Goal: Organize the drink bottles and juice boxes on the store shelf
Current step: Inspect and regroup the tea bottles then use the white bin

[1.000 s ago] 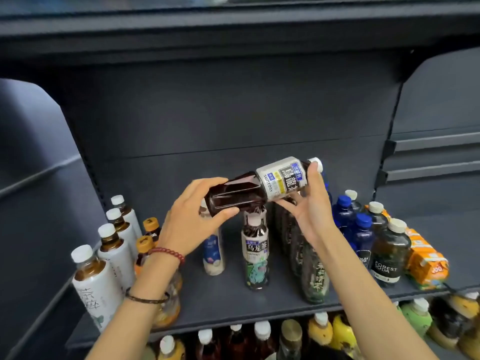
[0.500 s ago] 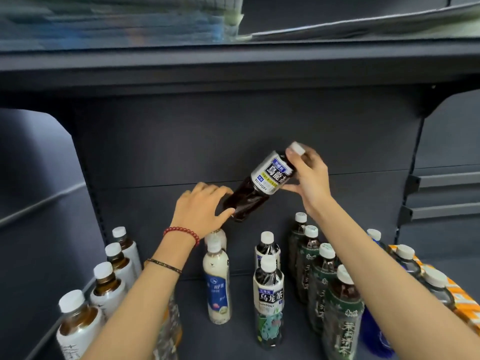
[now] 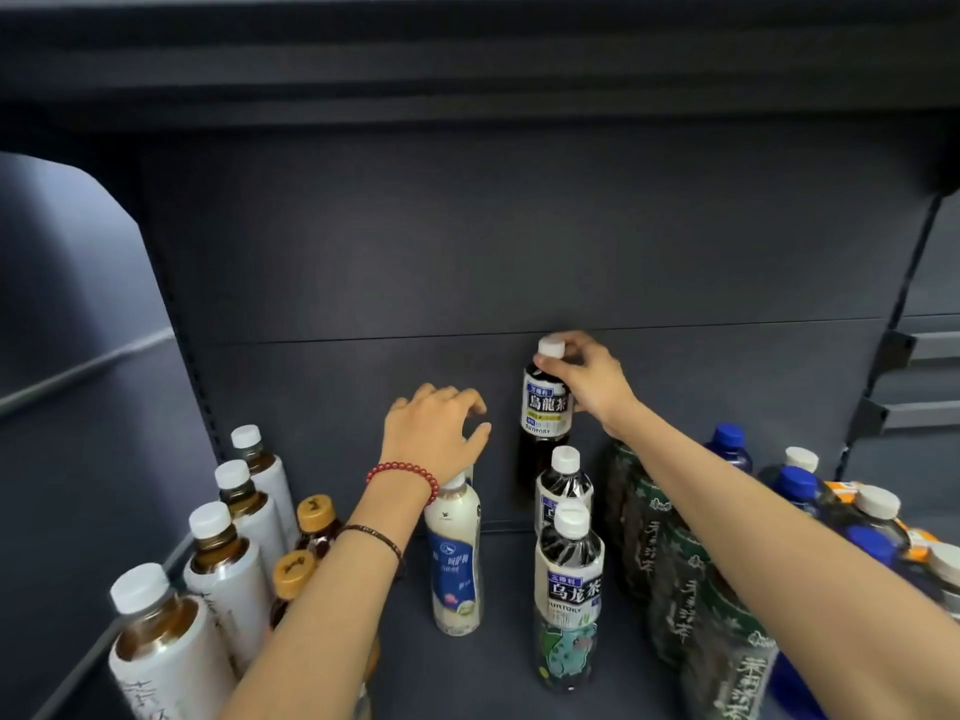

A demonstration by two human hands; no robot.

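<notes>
The right hand [image 3: 587, 379] pinches the dark tea bottle [image 3: 545, 413] around its neck, just under the white cap. The bottle is upright near the back edge of the shelf [image 3: 498, 667], its base hidden behind 2 similar tea bottles [image 3: 569, 589] lined up in front. The left hand [image 3: 434, 433] holds nothing - fingers loosely curled above a pale milky bottle [image 3: 454, 558]. White-sleeved bottles [image 3: 228, 574] line the left edge. Green-labelled bottles [image 3: 670, 553], blue-capped bottles [image 3: 730, 446] and orange juice boxes [image 3: 844, 488] crowd the right side.
</notes>
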